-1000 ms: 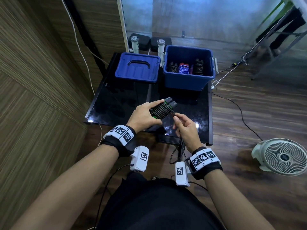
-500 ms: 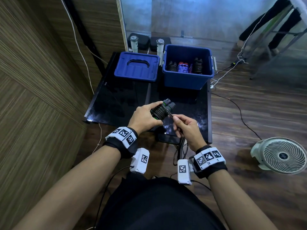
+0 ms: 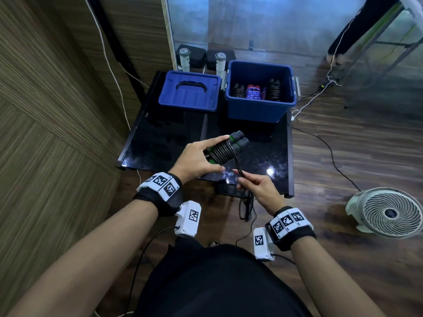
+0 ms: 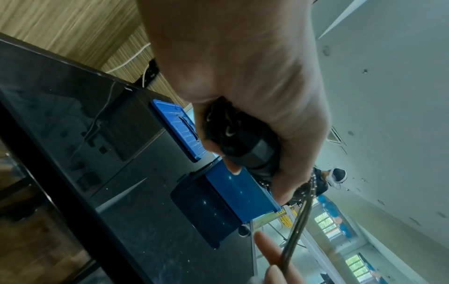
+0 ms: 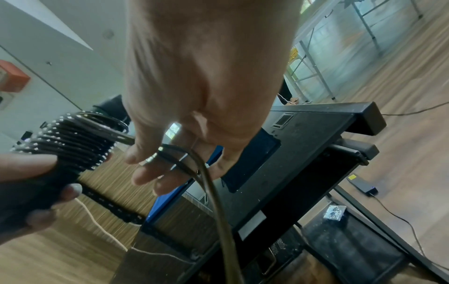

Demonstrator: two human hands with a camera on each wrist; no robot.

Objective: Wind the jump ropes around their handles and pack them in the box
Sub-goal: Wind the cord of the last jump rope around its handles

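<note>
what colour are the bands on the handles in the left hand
Green bands on the black handles gripped by the left hand; the head view shows them best.

Black wristbands (image 3: 160, 193) (white coded tags), white wrist cameras (image 3: 188, 219), black top (image 3: 219, 284).

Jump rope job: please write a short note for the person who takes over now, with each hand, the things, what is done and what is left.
Left hand grips the paired handles, most of the black rope coiled around them.
Right hand pinches the loose rope end; a short tail hangs below.
Blue box stands open on the black table, three wound ropes inside; lid lies beside it.
Left: wind the tail, pack the bundle.
</note>
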